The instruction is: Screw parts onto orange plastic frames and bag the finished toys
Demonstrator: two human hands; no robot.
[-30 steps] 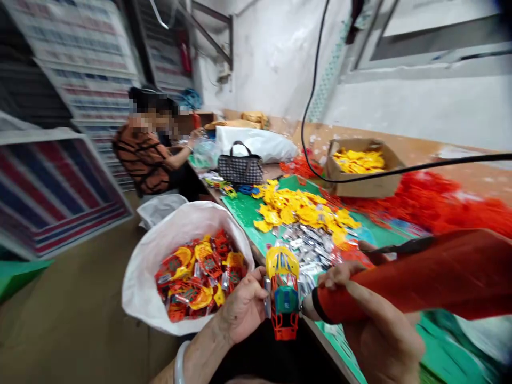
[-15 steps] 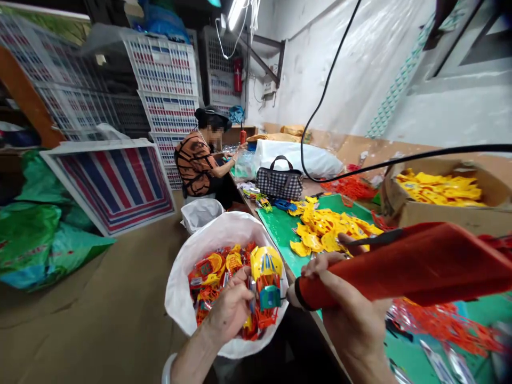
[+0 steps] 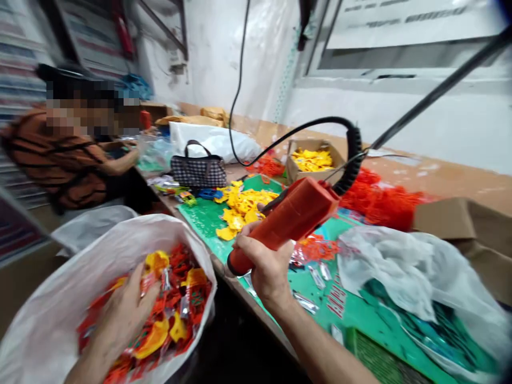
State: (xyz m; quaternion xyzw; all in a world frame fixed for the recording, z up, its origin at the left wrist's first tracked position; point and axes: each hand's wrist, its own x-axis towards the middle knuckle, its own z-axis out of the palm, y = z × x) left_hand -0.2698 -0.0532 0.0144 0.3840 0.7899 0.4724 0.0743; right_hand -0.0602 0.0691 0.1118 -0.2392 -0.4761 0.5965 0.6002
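My left hand [image 3: 130, 301] reaches into a large white sack [image 3: 192, 226], its thumb and fingers around a red and yellow toy car [image 3: 157, 262]. Motion blurs the hand, and its fingers hide part of the car. More red and yellow toys [image 3: 154, 340] fill the sack beneath it. My right hand [image 3: 268, 264] is wrapped round the body of a red electric screwdriver [image 3: 286, 216]. The tool hangs over the edge of the green-topped table, its tip end pointing down and left, its black cable rising behind. A heap of yellow plastic parts [image 3: 242, 205] lies beyond it.
A co-worker [image 3: 68, 149] sits at the left beside the table. Along the wall stand a checkered handbag [image 3: 198, 170], a cardboard box [image 3: 294, 173] of yellow parts and red plastic parts [image 3: 380, 200]. A white plastic bag [image 3: 384, 256] with dark green pieces lies at the right.
My view has swung right and closer to the sack. My left hand has lowered the toy car into it, away from the screwdriver. My right hand still grips the screwdriver.
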